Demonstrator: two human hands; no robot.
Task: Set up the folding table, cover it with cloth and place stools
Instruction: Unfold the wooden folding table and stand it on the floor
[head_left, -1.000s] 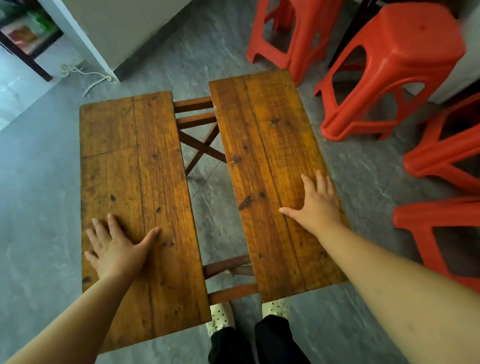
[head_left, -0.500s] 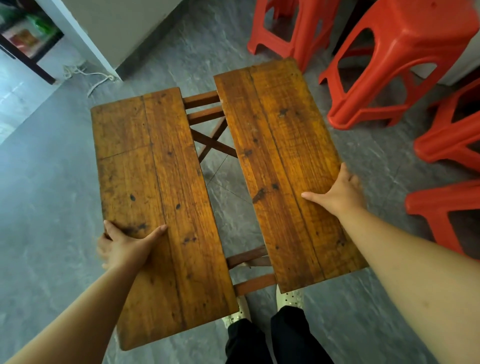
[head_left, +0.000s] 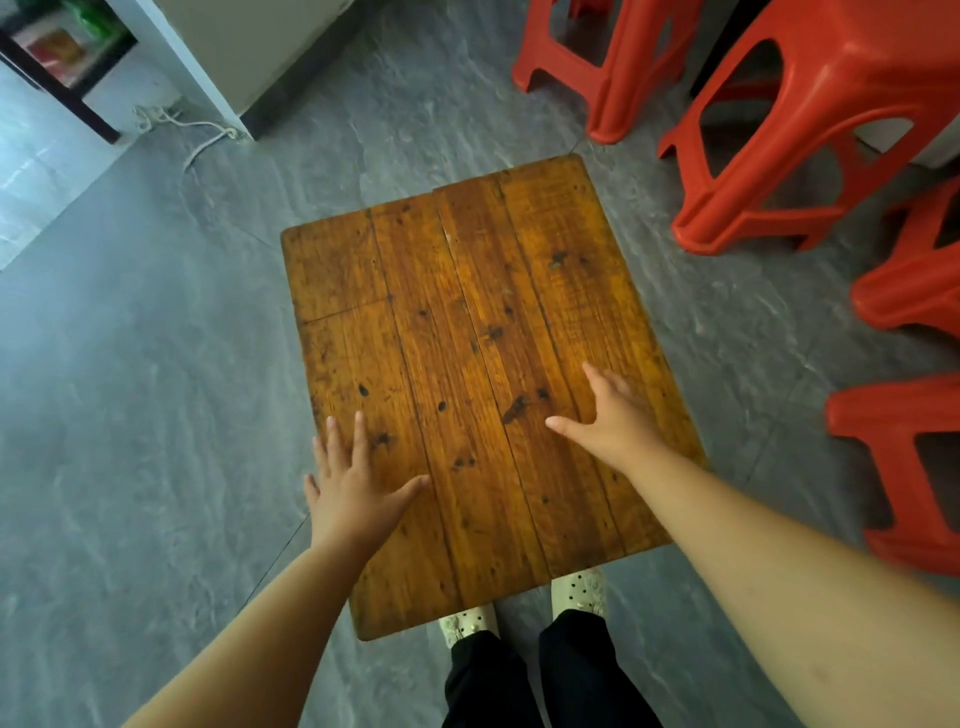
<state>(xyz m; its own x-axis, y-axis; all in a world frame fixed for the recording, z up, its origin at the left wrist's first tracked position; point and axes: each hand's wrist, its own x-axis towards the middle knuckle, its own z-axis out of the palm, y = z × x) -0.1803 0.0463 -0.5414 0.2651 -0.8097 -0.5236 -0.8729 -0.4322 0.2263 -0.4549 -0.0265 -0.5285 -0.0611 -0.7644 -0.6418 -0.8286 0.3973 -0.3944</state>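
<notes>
Table (head_left: 483, 364) stands on the floor, halves joined, seemingly locked. Left hand (head_left: 353, 488) and right hand (head_left: 610, 415) lie spread flat on top. No cloth visible; red stools (head_left: 810, 124) unplaced alongside.

Open grey floor (head_left: 130, 415) all along the left of the counter (head_left: 467, 338), and beyond its far edge up to the cabinet (head_left: 244, 47) and cord (head_left: 197, 130). Crowded on the right: red stools (head_left: 831, 135) near that edge. Far half of the top bare; left hand (head_left: 353, 493) and right hand (head_left: 613, 421) flat on the near half.
</notes>
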